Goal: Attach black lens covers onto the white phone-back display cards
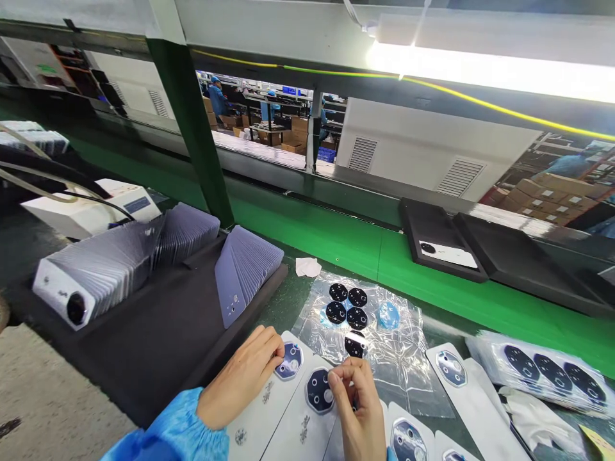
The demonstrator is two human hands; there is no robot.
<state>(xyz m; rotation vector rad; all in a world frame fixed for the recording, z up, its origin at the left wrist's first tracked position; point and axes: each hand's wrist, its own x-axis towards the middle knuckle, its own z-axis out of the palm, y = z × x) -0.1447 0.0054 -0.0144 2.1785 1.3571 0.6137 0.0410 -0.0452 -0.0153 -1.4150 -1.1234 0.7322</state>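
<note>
White phone back panels lie side by side before me, several bearing dark octagonal camera lens covers. My left hand has its fingers curled and fingertips together at the left edge of one shiny lens cover. Whatever is pinched there, if anything, is too small to make out. Just right of a second lens cover, my right hand is closed with thumb and forefinger pressed together; what they hold is hidden. Past the hands, several loose black lens covers and a blue round piece rest on clear plastic film.
At left, a black foam tray holds fanned rows of phone panels. A bagged stack of lens covers and a white glove lie at right. Black trays stand on the green ledge. A green post rises behind.
</note>
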